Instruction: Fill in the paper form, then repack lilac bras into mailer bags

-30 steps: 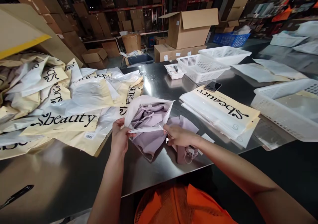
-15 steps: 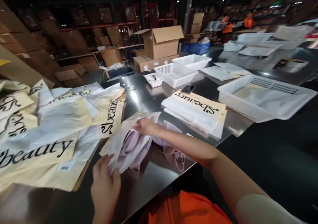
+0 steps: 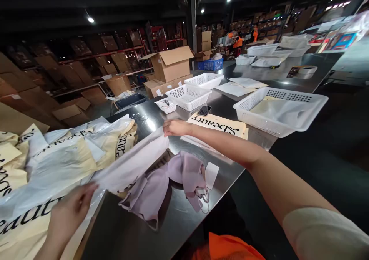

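A white plastic bag [image 3: 135, 159] is stretched between my two hands above the metal table. My left hand [image 3: 72, 206] pinches its near left end, slightly blurred. My right hand [image 3: 176, 128] grips the far right end with closed fingers. Just below the bag lies a mauve bra [image 3: 157, 187], its cups up and its straps loose at the right. Beside the bra is a small white card [image 3: 211, 174]. To the left, a heap of cream and white bags [image 3: 63, 164] printed "beauty" reaches under my left forearm.
A stack of printed bags [image 3: 219, 125] lies beyond my right forearm, with a phone [image 3: 204, 110] at its far edge. White baskets [image 3: 188, 97] stand behind, and a larger white basket [image 3: 279, 112] is at right. Cardboard boxes [image 3: 170, 66] rise beyond the table [image 3: 184, 229].
The bag has been lifted off the bra and pulled taut. My left hand moved left and now pinches the bag; my right hand moved up and away. The camera view has shifted.
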The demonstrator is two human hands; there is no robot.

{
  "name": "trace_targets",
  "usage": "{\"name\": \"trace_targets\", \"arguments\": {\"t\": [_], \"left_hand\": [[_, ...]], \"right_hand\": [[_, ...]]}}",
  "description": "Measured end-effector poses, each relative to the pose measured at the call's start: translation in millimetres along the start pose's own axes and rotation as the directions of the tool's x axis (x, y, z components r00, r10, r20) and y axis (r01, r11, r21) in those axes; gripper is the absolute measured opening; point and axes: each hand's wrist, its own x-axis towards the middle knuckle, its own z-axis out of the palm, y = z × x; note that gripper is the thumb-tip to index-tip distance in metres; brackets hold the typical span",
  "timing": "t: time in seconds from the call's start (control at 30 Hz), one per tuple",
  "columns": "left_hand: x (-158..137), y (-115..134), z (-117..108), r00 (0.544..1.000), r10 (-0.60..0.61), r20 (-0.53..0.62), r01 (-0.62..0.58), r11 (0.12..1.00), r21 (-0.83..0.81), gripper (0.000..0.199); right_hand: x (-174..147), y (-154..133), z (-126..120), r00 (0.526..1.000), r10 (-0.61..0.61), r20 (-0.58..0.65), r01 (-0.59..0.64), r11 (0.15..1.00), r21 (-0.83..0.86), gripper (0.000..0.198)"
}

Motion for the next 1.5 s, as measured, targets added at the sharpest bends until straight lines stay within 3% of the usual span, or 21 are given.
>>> {"name": "trace_targets", "arguments": {"t": [0.07, 0.17, 0.23, 0.37, 0.47, 0.53, 0.57, 0.6, 0.67, 0.73, 0.83, 0.9, 1.0, 1.03, 1.17, 1.23, 1.3, 1.37, 1.43, 1.5], "left_hand": [[41.9, 12.8, -3.4, 0.985, -0.173, 0.009, 0.173, 0.985, 0.014, 0.034], [100.3, 38.6, -1.9, 0.967, -0.215, 0.136, 0.198, 0.971, 0.132, 0.026], [132.9, 54.6, 3.3, 0.962, -0.229, 0.152, 0.204, 0.965, 0.165, 0.02], [176.8, 83.0, 5.2, 0.97, -0.242, 0.027, 0.24, 0.969, 0.066, 0.019], [176.5, 120.7, -5.2, 0.965, -0.213, -0.155, 0.202, 0.975, -0.088, 0.02], [155.7, 162.6, -6.5, 0.956, -0.078, -0.283, 0.04, 0.99, -0.138, 0.019], [141.3, 187.5, -2.3, 0.962, 0.034, -0.27, -0.082, 0.983, -0.166, 0.013], [126.4, 213.0, 5.6, 0.96, 0.185, -0.209, -0.233, 0.944, -0.233, 0.01], [102.1, 256.7, 30.8, 0.923, 0.378, -0.075, -0.382, 0.872, -0.306, 0.026], [92.7, 276.4, 60.6, 0.807, 0.549, 0.218, -0.427, 0.797, -0.426, 0.049], [99.3, 248.5, 95.1, 0.718, 0.506, 0.478, -0.305, 0.846, -0.437, 0.06], [101.8, 207.8, 111.2, 0.677, 0.454, 0.579, -0.235, 0.879, -0.415, 0.066], [85.8, 158.7, 140.0, 0.57, 0.467, 0.676, -0.184, 0.875, -0.449, 0.087], [76.2, 151.1, 152.9, 0.574, 0.454, 0.681, -0.172, 0.881, -0.441, 0.09], [41.5, 161.0, 212.5, 0.795, 0.174, 0.582, -0.056, 0.975, -0.216, 0.076], [37.3, 177.9, 234.7, 0.844, 0.03, 0.536, 0.036, 0.993, -0.112, 0.081], [44.4, 192.8, 243.9, 0.838, -0.025, 0.546, 0.089, 0.992, -0.091, 0.093], [62.7, 199.5, 238.5, 0.799, 0.014, 0.601, 0.102, 0.982, -0.159, 0.092], [90.5, 192.0, 222.1, 0.755, 0.131, 0.643, 0.078, 0.955, -0.286, 0.083], [122.3, 168.3, 203.0, 0.726, 0.277, 0.629, -0.007, 0.918, -0.397, 0.087]], "right_hand": [[1.4, 9.7, -12.9, 0.995, 0.002, -0.097, -0.006, 0.999, -0.042, 0.02], [1.5, 27.2, -34.1, 0.96, 0.068, -0.272, -0.126, 0.971, -0.201, 0.013], [-0.7, 41.7, -48.3, 0.923, 0.135, -0.361, -0.239, 0.936, -0.26, 0.015], [-4.9, 74.5, -72.1, 0.868, 0.253, -0.428, -0.375, 0.899, -0.228, 0.02], [1.2, 96.3, -80.3, 0.843, 0.296, -0.449, -0.41, 0.894, -0.18, 0.026], [12.7, 108.6, -79.6, 0.845, 0.307, -0.438, -0.396, 0.909, -0.127, 0.028], [20.4, 114.4, -77.6, 0.855, 0.313, -0.413, -0.381, 0.92, -0.093, 0.028], [29.1, 120.3, -74.7, 0.871, 0.321, -0.371, -0.364, 0.93, -0.052, 0.029], [47.4, 133.4, -66.8, 0.899, 0.344, -0.271, -0.347, 0.937, 0.036, 0.033], [64.3, 150.0, -57.6, 0.895, 0.389, -0.218, -0.374, 0.921, 0.108, 0.035], [84.1, 182.7, -45.6, 0.837, 0.49, -0.243, -0.466, 0.872, 0.149, 0.032], [95.9, 207.7, -40.0, 0.791, 0.553, -0.262, -0.535, 0.833, 0.143, 0.022], [119.8, 244.3, -33.8, 0.722, 0.625, -0.298, -0.625, 0.773, 0.106, 0.019], [130.2, 255.6, -31.8, 0.698, 0.642, -0.318, -0.652, 0.753, 0.09, 0.021], [178.0, 295.2, -19.8, 0.634, 0.677, -0.374, -0.722, 0.691, 0.029, 0.028], [199.6, 310.6, -11.6, 0.612, 0.696, -0.375, -0.752, 0.659, -0.004, 0.029], [216.3, 322.9, -3.7, 0.569, 0.73, -0.378, -0.796, 0.604, -0.033, 0.029], [227.6, 332.7, 2.0, 0.512, 0.757, -0.405, -0.841, 0.538, -0.059, 0.029], [233.7, 340.3, 4.3, 0.482, 0.756, -0.442, -0.863, 0.496, -0.091, 0.031], [235.1, 345.1, 2.9, 0.5, 0.733, -0.46, -0.856, 0.499, -0.136, 0.033]]}}
